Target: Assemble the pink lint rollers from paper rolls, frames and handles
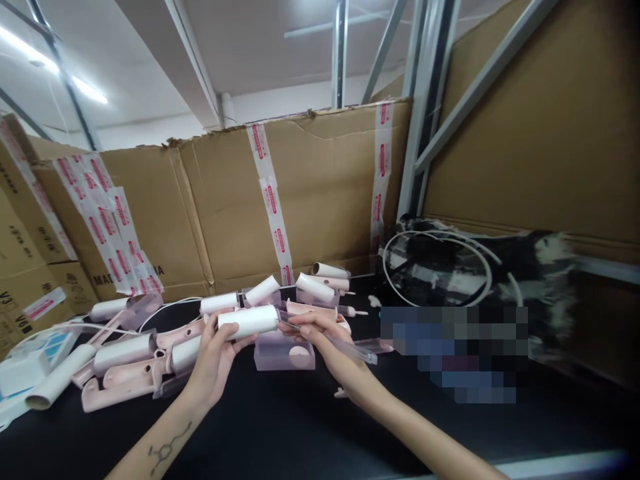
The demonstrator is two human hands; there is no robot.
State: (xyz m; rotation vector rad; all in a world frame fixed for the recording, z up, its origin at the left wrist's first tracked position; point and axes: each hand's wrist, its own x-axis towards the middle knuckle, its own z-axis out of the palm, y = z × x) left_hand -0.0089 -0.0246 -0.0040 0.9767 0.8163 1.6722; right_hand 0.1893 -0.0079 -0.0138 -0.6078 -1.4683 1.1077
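My left hand (216, 357) is closed round a white lint roller roll (247, 322), raised above the table with its right end toward my other hand. My right hand (330, 343) grips a slim tool with a clear handle (356, 349); its front end is by the roll's right end, and whether they touch I cannot tell. Just beneath the roll stands a translucent lilac cover (285, 353). Left of my left hand lie pink lint roller handles (123, 387) and another white roll (125, 353). More white rolls (315, 287) and pink parts sit behind my hands.
A bare cardboard-core roll (63, 377) and a blue-white box (37, 360) lie at the left on the black table (270, 427). Black wrapped material with a white cable loop (437, 267) is at the right. Cardboard walls (225, 207) and a metal post (420, 133) bound the back.
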